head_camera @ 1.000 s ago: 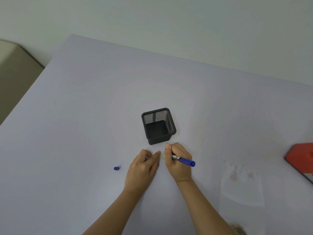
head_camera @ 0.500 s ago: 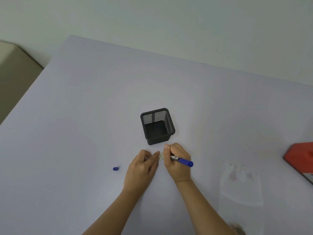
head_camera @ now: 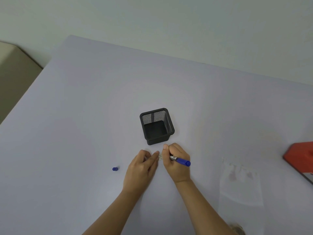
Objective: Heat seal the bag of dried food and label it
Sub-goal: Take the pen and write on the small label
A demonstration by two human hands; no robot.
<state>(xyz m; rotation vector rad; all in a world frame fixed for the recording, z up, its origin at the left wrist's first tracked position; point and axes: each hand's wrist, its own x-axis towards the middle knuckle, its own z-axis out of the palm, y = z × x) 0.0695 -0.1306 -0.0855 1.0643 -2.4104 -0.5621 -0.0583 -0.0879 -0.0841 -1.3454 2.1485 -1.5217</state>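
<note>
Nothing has shifted beyond a slight camera drift: just below the mesh pen cup [head_camera: 156, 126], my left hand [head_camera: 141, 168] pins the small label [head_camera: 160, 157] flat while my right hand [head_camera: 176, 161] grips the blue marker [head_camera: 180, 161], its cap [head_camera: 115, 169] lying left, the clear bag [head_camera: 240, 182] and red sealer [head_camera: 300, 156] right.

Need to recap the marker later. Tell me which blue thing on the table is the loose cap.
The small blue cap lying alone left of the left hand. The other blue piece is the marker end in the right hand.
</note>
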